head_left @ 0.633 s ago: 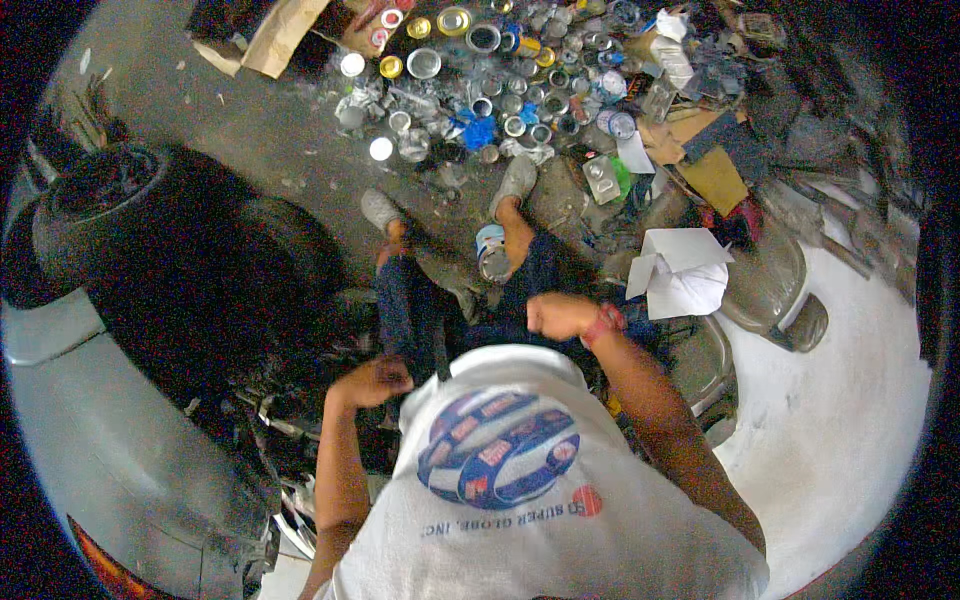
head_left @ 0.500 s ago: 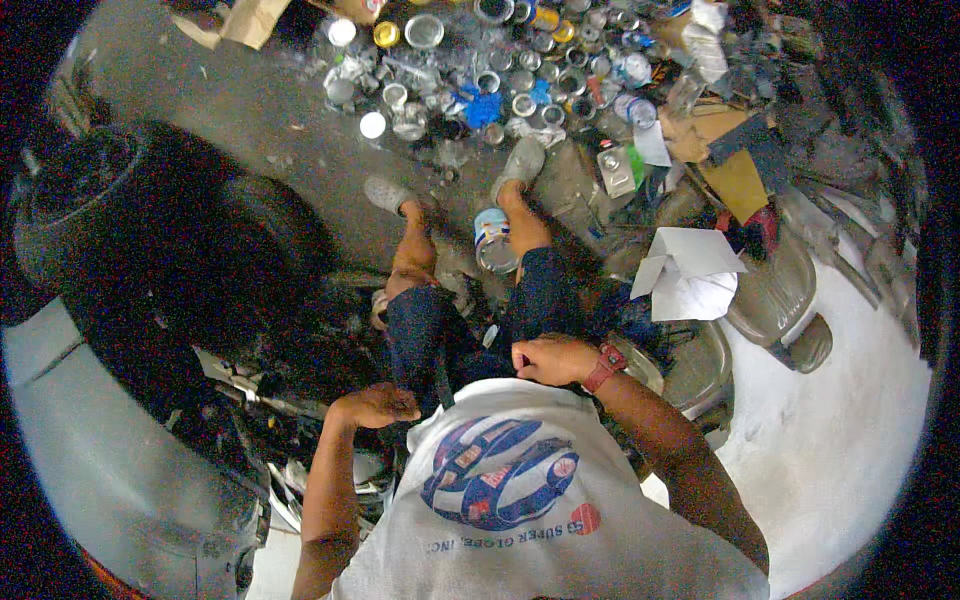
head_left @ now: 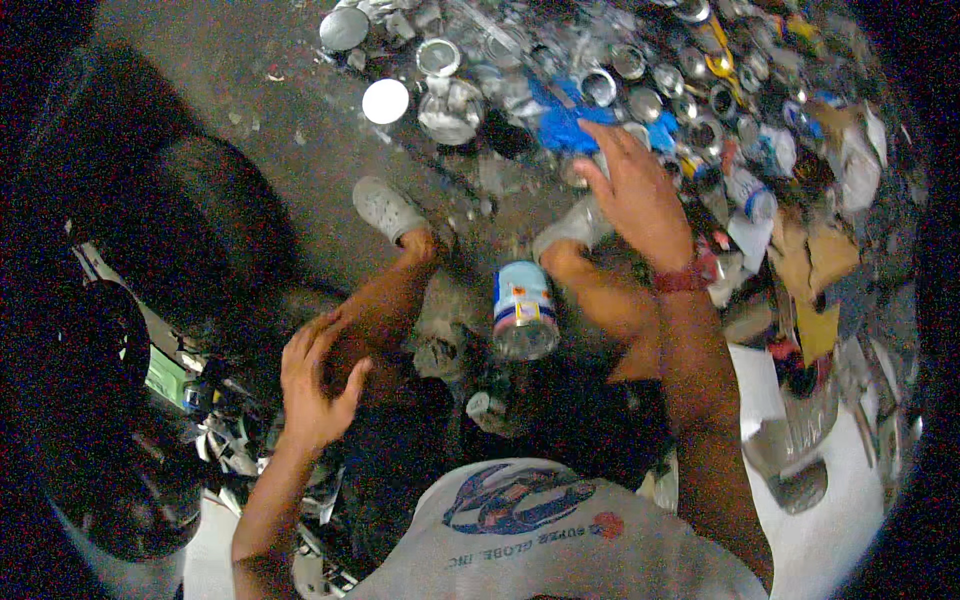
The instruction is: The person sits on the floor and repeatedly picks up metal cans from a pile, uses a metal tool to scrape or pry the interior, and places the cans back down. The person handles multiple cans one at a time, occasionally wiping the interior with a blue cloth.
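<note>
My right hand (head_left: pixel 640 195) reaches out over the near edge of a heap of cans, fingers stretched and thumb apart, with nothing in it. Just beyond its fingertips lies a crumpled blue piece of plastic or cloth (head_left: pixel 560 125); contact cannot be made out. By my left knee, my left hand (head_left: pixel 318 390) is open and empty, thumb spread away from the fingers. A metal can with a light blue and white label (head_left: pixel 524 312) rests between my legs. Ahead of my left shoe (head_left: pixel 388 208) lie a white round lid (head_left: pixel 386 101) and a crumpled silvery can (head_left: pixel 451 112).
Several open tins (head_left: pixel 645 104) fill the floor ahead and to the right. Cardboard pieces (head_left: pixel 815 255) and a grey plastic chair (head_left: pixel 795 470) are on the right. Dark tyres (head_left: pixel 215 225) stand on the left, above scattered scrap (head_left: pixel 235 450).
My right hand has swung from my lap forward over the cans and opened. The left has moved forward to my knee and spread its fingers. I now lean closer to the floor.
</note>
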The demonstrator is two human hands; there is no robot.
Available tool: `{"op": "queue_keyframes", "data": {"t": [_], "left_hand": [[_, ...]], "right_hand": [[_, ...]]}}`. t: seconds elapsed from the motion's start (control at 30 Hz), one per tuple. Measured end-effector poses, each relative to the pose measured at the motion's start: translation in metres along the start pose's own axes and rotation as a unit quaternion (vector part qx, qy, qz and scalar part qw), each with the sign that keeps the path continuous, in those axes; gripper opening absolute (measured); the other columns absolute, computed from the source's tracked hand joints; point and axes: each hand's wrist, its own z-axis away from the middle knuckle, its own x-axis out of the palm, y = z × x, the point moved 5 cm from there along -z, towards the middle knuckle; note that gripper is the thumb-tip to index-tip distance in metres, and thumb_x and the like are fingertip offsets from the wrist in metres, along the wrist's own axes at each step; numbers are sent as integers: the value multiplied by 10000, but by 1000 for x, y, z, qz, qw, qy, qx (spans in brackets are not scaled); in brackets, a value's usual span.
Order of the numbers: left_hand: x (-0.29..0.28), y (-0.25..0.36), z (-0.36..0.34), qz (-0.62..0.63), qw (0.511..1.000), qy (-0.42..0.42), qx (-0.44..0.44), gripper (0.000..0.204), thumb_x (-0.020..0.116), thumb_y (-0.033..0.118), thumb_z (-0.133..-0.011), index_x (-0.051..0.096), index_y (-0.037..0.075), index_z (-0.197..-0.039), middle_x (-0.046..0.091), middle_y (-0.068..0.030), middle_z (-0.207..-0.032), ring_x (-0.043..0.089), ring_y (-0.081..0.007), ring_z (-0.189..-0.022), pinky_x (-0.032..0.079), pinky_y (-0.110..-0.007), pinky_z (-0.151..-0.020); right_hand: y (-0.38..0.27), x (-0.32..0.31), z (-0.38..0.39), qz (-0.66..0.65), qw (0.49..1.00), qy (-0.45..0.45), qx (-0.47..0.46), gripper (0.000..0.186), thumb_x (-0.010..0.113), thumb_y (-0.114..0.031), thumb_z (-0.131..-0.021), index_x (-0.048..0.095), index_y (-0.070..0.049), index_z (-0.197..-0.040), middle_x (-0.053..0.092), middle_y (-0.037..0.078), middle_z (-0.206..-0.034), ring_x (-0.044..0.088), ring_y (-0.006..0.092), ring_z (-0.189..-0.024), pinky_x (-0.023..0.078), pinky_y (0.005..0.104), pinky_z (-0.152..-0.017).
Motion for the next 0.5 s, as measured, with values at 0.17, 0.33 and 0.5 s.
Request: {"op": "queue_keyframes", "data": {"t": [0.17, 0.33, 0.5], "left_hand": [[-15, 50, 8, -17, 999, 43, -17, 556, 785, 319, -936, 680, 55, -1413, 641, -207, -1512, 561, -436, -1420, 396, -565, -1226], [7, 35, 28, -50, 993, 108, -5, 579, 751, 357, -950, 652, 36, -1422, 613, -218, -1552, 513, -456, -1484, 313, -620, -1277], [42, -5, 45, -44, 979, 197, 35, 571, 740, 329, -951, 641, 51, -1440, 609, -209, -1564, 507, -431, -1506, 292, -622, -1295]], "right_hand": [[26, -58, -3, 12, 997, -19, -78, 548, 660, -291, -1095, 554, -50, -1575, 632, 229, -1527, 598, 442, -1406, 462, 514, -1210], [22, -77, 9, 112, 991, -17, -66, 546, 662, -288, -1093, 558, -60, -1577, 634, 226, -1526, 602, 436, -1404, 466, 503, -1210], [11, -52, 6, 140, 987, -4, -83, 541, 650, -311, -1101, 566, -50, -1567, 649, 235, -1504, 621, 437, -1382, 491, 487, -1187]]}}
